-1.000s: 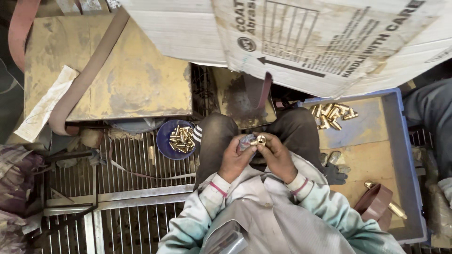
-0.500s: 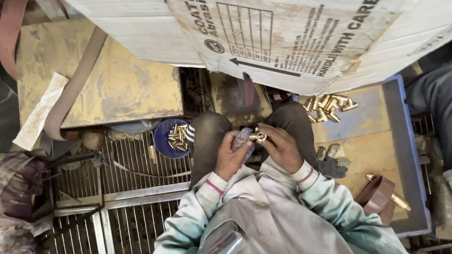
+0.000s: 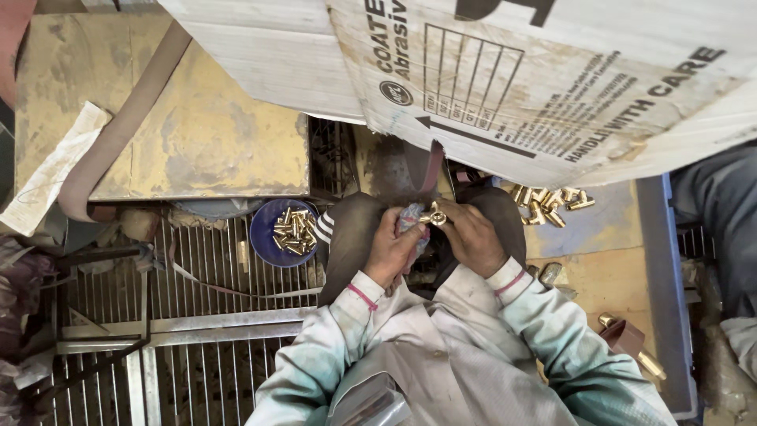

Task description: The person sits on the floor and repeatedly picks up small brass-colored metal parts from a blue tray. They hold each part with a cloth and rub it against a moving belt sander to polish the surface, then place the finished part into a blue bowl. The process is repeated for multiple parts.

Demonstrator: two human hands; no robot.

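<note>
Since the earlier frame, both hands have shifted slightly right, above the lap. Left hand [image 3: 392, 248] grips a rag [image 3: 410, 219]; right hand [image 3: 471, 237] pinches a brass fitting [image 3: 434, 216] against it. Blue bowl [image 3: 264, 237] at left holds brass pieces [image 3: 293, 231]; blue tray [image 3: 654, 268] at right holds more fittings [image 3: 548, 205].

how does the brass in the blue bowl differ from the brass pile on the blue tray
The bowl brass is heaped inside a round blue bowl to the person's left; the tray brass lies loose on a flat tray to their right. The bowl brass shows whole; the tray brass is partly hidden under cardboard. Both are small shiny golden pieces.
</note>
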